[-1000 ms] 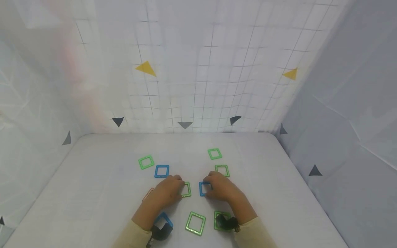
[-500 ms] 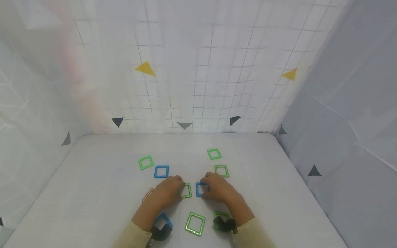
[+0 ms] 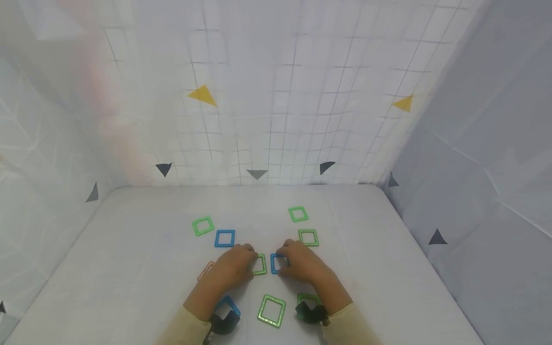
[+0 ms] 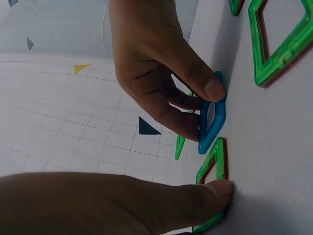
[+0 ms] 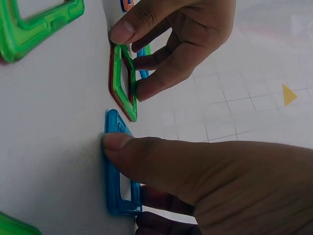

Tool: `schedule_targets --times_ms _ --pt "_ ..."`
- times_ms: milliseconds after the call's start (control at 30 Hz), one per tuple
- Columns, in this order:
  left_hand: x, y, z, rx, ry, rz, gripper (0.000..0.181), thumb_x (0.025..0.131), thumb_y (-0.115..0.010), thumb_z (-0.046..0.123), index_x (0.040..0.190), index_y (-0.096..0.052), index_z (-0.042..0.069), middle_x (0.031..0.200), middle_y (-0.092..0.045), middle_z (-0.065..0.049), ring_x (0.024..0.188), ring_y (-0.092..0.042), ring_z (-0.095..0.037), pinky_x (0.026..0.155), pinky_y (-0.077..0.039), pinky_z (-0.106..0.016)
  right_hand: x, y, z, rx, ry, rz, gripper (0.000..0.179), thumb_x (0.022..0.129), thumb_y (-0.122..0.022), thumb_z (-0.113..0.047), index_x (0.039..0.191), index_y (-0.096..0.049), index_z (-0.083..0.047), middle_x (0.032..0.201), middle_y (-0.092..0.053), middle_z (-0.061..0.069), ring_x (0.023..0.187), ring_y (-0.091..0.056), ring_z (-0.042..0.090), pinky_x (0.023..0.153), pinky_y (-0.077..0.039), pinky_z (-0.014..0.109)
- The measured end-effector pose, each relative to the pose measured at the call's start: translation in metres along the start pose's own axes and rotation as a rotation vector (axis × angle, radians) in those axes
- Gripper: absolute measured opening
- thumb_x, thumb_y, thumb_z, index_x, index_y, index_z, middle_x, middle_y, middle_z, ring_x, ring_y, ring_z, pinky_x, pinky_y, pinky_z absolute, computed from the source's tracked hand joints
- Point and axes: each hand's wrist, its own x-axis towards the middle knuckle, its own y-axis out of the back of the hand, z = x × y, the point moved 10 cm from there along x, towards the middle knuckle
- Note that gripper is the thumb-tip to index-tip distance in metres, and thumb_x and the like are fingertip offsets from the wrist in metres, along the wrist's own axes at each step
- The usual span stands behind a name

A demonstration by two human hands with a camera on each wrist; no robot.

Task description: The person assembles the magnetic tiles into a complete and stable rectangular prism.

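Both hands work close together at the middle of the table. My left hand [image 3: 235, 266] pinches a green square magnetic tile [image 3: 264, 264], thumb on the near edge and fingers on the far one. Facing it, my right hand [image 3: 302, 262] pinches a blue square magnetic tile [image 3: 273, 264] in the same way. Both tiles are open frames lying low over the white surface, edges facing each other across a narrow gap. In the left wrist view, the blue tile [image 4: 212, 137] and green tile [image 4: 221, 159] line up corner to corner. Fingers hide each tile's outer side.
Beyond the hands lie a light green tile [image 3: 204, 233], a blue tile [image 3: 224, 245], and green tiles [image 3: 300, 220] [image 3: 308, 231] at right. Nearer are a green tile [image 3: 275, 298], a green tile [image 3: 308, 295] under the right wristband, a blue tile [image 3: 233, 305], and a reddish tile [image 3: 204, 270].
My right hand has slid left with the blue tile, narrowing the gap to the green one. The left hand and its green tile have stayed nearly still.
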Motion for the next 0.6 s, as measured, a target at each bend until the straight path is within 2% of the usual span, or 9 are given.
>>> schedule_targets --times_ms 400,600 --pt "-0.0006 0.0018 -0.0014 -0.028 0.037 -0.010 0.043 0.072 -0.074 0.025 0.112 -0.062 0.018 0.106 -0.060 0.003 0.098 -0.056 -0.017 0.088 -0.047 -0.033 -0.0001 -0.0001 -0.0022 -0.008 0.002 0.003 0.045 0.071 -0.074 -0.033 0.113 -0.062 -0.020 0.101 -0.058 -0.006 0.090 -0.054 0.010 0.085 -0.048 0.033" --pt "-0.0005 -0.0020 -0.0036 -0.059 0.047 -0.023 0.044 0.071 -0.075 0.025 0.113 -0.062 0.017 0.110 -0.060 0.002 0.102 -0.055 -0.019 0.090 -0.046 -0.035 0.0012 -0.0038 -0.0022 -0.008 0.006 -0.009 0.045 0.071 -0.074 -0.035 0.113 -0.062 -0.021 0.100 -0.058 -0.007 0.087 -0.053 0.009 0.083 -0.048 0.032"
